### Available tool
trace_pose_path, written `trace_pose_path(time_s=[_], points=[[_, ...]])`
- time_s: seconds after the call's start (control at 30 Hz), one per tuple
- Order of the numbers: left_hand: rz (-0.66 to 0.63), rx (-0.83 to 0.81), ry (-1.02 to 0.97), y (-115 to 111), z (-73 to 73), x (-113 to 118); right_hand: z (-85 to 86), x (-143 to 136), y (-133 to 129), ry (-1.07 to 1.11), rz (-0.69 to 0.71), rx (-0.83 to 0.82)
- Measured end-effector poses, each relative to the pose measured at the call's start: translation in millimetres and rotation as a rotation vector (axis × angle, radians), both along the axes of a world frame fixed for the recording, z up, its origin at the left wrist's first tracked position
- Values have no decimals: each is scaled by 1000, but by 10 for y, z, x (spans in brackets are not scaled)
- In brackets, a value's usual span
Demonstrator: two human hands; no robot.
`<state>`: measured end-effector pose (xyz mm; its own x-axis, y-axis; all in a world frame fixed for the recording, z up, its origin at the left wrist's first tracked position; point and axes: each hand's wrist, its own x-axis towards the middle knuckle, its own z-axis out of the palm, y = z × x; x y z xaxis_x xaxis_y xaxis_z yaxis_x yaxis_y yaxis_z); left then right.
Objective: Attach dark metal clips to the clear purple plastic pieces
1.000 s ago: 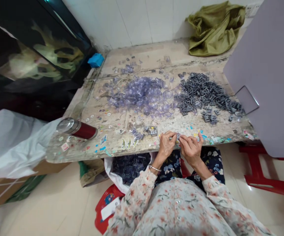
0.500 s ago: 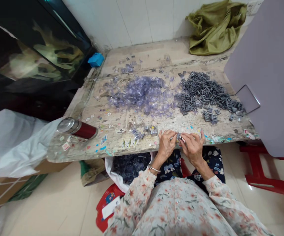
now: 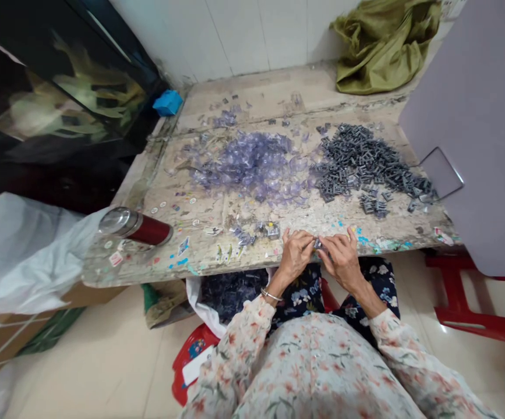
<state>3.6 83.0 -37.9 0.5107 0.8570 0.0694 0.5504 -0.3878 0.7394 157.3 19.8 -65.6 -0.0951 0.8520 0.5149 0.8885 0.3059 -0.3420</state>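
At the table's front edge, my left hand [image 3: 296,254] and my right hand [image 3: 340,256] pinch a small dark grey plastic piece [image 3: 317,244] between their fingertips. Its details are too small to make out. Left of my hands lie a few loose grey and clear pieces [image 3: 246,237]. Farther back spreads a heap of clear, purplish plastic parts [image 3: 256,160]. To its right is a pile of dark grey plastic parts [image 3: 361,157], with a small cluster [image 3: 373,205] in front of it.
A red flask [image 3: 147,228] lies near the left of the worn table [image 3: 125,265]. Below the edge sits a white sack [image 3: 197,302] of dark parts. A lavender panel [image 3: 475,145] stands at right, a red stool [image 3: 457,302] under it. An olive cloth [image 3: 378,52] lies at the back.
My right hand has shifted very slightly, its fingers closer over the small piece. Both hands still hold it at the same place; the piles look the same.
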Motion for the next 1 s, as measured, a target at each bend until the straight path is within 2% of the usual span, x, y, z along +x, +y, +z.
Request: trace_pose_path(time_s=[0.13, 0.23, 0.67, 1.0], points=[[-14, 15, -22, -12, -198, -31, -124, -40, -24, -66, -2, -19], [-3, 52, -54, -11, -279, -54, -193, -62, -33, -83, -13, -23], [-47, 62, -82, -3, -348, -97, -156, -85, 12, -101, 9, -51], [-78, 89, -90, 28, -426, -133, -177, -46, 104, -17, 96, -92]])
